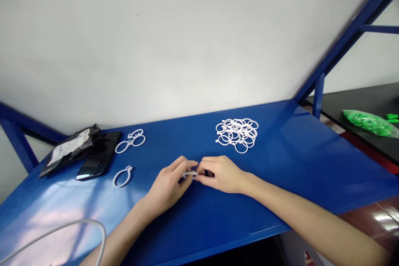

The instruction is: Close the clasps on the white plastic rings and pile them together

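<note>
Low over the middle of the blue table, my left hand (171,181) and my right hand (221,174) meet fingertip to fingertip. Between them is a white plastic ring (190,173), pinched by the fingers of both hands and partly hidden by them. Ahead and to the right lies a pile of thin white rings (237,133) with small knobs. To the left, a few white rings (138,138) lie grouped together, and a single white ring (122,178) rests nearer to me.
A black phone-like slab (99,156) and a black plastic package (70,149) with a white label lie at the left. A white cable (75,222) loops at the lower left. Blue frame bars (318,91) flank the table (280,145). A bag of green pieces (369,124) sits on a dark surface rightward.
</note>
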Action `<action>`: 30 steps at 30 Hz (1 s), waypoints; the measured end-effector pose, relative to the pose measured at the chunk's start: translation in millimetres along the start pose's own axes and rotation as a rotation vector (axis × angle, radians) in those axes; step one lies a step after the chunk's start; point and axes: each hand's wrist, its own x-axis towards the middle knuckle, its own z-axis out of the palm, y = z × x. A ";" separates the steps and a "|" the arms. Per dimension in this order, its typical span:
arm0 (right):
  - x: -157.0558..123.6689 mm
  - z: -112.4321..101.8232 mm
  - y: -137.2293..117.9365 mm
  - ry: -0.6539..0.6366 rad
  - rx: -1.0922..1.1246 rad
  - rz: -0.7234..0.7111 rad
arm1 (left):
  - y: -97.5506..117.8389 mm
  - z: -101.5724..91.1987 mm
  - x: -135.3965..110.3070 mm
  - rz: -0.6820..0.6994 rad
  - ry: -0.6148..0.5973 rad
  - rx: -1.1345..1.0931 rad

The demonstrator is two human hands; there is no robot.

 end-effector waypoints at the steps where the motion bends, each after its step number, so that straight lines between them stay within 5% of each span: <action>1: 0.5 -0.3 0.5 0.035 0.038 0.011 | 1.3 -0.2 0.9 -0.052 0.020 -0.034; 9: 3.1 -8.4 -3.4 0.173 0.317 0.265 | 1.7 -9.0 8.6 -0.507 0.089 -0.513; 21: 2.1 -4.5 -3.1 0.183 0.293 0.206 | 8.2 -1.7 8.7 -0.488 0.016 -0.588; 30: -0.3 -5.1 -10.8 0.220 0.199 0.113 | 9.2 -0.6 6.6 -0.474 0.131 -0.599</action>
